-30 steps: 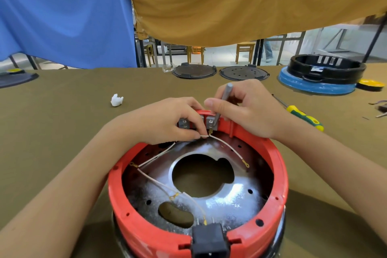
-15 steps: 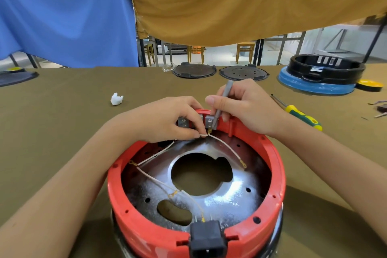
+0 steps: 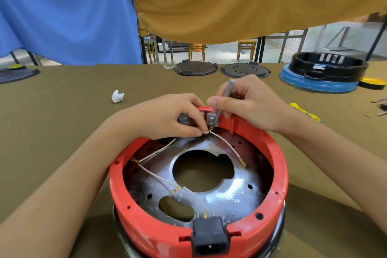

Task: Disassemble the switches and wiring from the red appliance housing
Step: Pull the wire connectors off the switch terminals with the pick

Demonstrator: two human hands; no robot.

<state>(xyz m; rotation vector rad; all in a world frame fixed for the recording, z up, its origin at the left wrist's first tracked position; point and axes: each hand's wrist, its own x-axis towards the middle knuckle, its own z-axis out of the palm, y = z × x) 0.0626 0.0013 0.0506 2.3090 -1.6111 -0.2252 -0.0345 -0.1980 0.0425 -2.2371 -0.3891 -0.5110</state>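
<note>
At housing's (image 3: 146,222) far rim, hands (left (image 3: 167,117), right (image 3: 249,104)) on switches (image 3: 211,119)

We see the housing (image 3: 278,165) nearest on the surface (image 3: 62,115), its power socket (image 3: 210,236) at the near rim, its switches (image 3: 211,119) at the far rim. A paper wad (image 3: 118,96) lies to the far left, a screwdriver (image 3: 304,111) to the right. Two round plates (image 3: 194,68) sit along the far edge, with stacked housings (image 3: 322,73) at far right.

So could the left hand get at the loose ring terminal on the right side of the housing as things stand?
Probably yes. The ring terminal lies exposed on the metal plate with nothing over it, but the left hand is pinching a white wire and would have to release it first.
</note>
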